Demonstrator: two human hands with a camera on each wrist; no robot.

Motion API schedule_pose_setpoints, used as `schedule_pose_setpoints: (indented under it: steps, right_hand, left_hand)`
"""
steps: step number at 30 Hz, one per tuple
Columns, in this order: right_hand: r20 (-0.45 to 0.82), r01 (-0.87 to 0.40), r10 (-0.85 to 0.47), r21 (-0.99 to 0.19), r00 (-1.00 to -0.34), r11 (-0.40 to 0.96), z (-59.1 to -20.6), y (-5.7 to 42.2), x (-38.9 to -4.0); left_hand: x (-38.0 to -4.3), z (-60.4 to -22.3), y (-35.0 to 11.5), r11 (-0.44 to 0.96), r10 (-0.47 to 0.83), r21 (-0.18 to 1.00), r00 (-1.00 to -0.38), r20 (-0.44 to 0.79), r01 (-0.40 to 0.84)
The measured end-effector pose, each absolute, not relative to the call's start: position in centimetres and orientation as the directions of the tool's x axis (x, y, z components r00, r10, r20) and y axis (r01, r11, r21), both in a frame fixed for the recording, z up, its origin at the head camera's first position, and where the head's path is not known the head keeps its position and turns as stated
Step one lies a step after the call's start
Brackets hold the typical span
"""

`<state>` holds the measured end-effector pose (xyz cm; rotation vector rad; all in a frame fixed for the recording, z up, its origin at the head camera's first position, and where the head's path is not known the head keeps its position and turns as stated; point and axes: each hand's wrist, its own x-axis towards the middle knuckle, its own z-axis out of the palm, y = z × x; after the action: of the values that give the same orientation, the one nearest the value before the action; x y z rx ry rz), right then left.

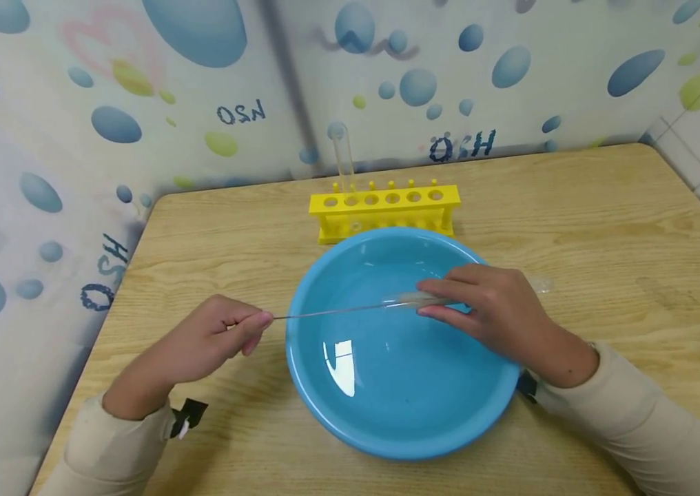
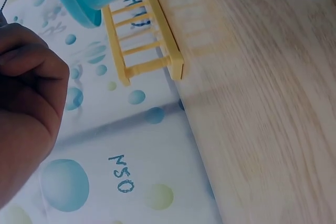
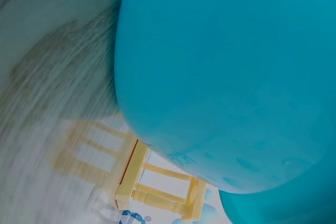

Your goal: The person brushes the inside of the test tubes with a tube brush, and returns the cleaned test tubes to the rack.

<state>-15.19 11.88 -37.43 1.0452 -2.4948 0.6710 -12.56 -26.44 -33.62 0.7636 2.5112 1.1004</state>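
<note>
A pale wall printed with blue and green bubbles [image 1: 387,86] backs the light wood-grain table [image 1: 220,234] I am watching from afar, and on it a round, glossy blue plastic basin [image 1: 402,451] sits just in front of a yellow plastic test-tube rack [image 1: 383,204]. Over the basin, the right hand [image 1: 499,303] has its grip closed in a pinch of thumb and fingers around a slim, clear glass test tube [image 1: 408,300], lying almost level with its mouth toward the left. The left hand [image 1: 216,337] has its grip closed too, pinching the end of a thin, dull wire stem [image 1: 331,312], apparently a brush handle, which runs into that mouth. My main worry is slippage: the glass is smooth and, if it is wet, a hard tug or twist on the wire could slide it out of that fingertip pinch and crack it on the basin. The stem looks thin enough to bow if the two hands drift out of line, and a sideways lever at the mouth could chip the rim. Pushing too deep could drive the wire's tip against the closed end, which the right fingers hide from me. A bump to the basin might also jolt the rack, where a tall, clear glass tube [image 1: 344,158] stands well proud of its hole; whether basin and rack touch, I cannot tell.
</note>
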Motion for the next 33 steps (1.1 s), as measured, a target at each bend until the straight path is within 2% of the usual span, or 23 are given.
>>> schedule_pose_setpoints:
  steps: [17, 23, 27, 33]
  right_hand:
    - [0.494, -0.740, -0.567, -0.287, -0.659, 0.609, -37.3, 11.8, -15.2]
    - [0.512, -0.753, -0.569, -0.291, -0.644, 0.590, -37.4, 11.8, -15.2]
    - [0.531, -0.759, -0.561, -0.293, -0.635, 0.582, -37.5, 11.9, -15.3]
    - [0.559, -0.764, -0.547, -0.287, -0.624, 0.578, -37.7, 11.9, -15.3]
  left_hand:
    - [-12.4, -33.0, -28.2, 0.526, 0.589, 0.789, -0.805, -0.069, 0.317]
    - [-12.6, -33.0, -27.9, 0.460, 0.599, 0.855, -0.795, -0.099, 0.240]
    - [-13.1, -33.1, -27.2, 0.400, 0.623, 0.884, -0.779, -0.067, 0.244]
    - [-13.3, -33.6, -26.4, 0.423, 0.551, 0.878, -0.833, -0.055, 0.222]
